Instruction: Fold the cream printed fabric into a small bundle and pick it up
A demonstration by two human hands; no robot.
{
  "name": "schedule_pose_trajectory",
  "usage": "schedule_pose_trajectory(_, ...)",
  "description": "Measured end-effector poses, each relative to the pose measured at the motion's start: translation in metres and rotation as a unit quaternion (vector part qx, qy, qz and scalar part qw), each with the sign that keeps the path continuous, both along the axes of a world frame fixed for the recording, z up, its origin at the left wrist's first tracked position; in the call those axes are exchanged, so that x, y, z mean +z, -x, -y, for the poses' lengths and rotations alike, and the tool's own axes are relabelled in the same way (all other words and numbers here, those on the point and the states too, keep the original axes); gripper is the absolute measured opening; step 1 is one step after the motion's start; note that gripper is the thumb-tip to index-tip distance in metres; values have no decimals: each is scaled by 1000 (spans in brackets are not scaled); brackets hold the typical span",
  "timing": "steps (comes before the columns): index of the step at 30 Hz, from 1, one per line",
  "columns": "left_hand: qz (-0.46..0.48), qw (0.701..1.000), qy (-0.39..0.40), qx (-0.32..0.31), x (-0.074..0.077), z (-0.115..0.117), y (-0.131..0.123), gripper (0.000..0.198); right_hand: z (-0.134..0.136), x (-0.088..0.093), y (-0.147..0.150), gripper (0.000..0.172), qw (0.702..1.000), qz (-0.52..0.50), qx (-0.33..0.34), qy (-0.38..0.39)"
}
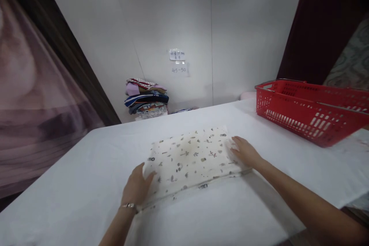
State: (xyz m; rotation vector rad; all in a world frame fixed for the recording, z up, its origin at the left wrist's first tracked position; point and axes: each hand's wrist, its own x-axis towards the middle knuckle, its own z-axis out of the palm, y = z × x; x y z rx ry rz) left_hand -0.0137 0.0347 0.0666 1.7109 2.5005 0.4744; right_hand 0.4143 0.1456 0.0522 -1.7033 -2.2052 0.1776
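A folded piece of cream cloth (187, 157) with small grey-brown prints lies flat on the white table, a fold line running along its near edge. My left hand (137, 184), with a bracelet (128, 206) at the wrist, rests at the cloth's left edge, thumb and fingers apart. At the right edge is my right hand (245, 153), its fingers spread and touching the cloth's side. Slight blur softens the fingertips of both hands. What the cloth is cannot be told from its folded shape.
A red plastic basket (300, 113) with metal handles stands on the white table (86, 177) at the right. Beyond the table's far edge is a stack of folded clothes (147, 98). Paper labels (177, 55) hang on the wall; a pink curtain (37, 115) hangs at the left.
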Motion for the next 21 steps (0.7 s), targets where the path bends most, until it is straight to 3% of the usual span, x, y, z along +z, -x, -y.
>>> schedule_pose_trajectory(3,-40,997,-2,-69,-13,-19,-16,68,-14,0,27,55,998,7,62,0)
schedule_pose_trajectory(7,-53,994,83,-52,-34,-25,-26,76,-30,-24,34,64,996,44,9,75)
schedule_pose_trajectory(10,-52,993,97,-46,-37,-24,-24,76,-39,-36,24,63,992,-63,-11,109)
schedule_pose_trajectory(14,-63,992,94,-46,-38,-25,-21,75,-59,-22,3,51,972,-185,-69,126)
schedule_pose_trajectory(18,-82,990,101,-50,-44,-28,-15,74,-81,-5,-13,42,958,-204,-129,154)
schedule_pose_trajectory(21,-96,988,88,-83,-51,-29,-6,67,-88,-3,-13,28,958,-185,-133,175)
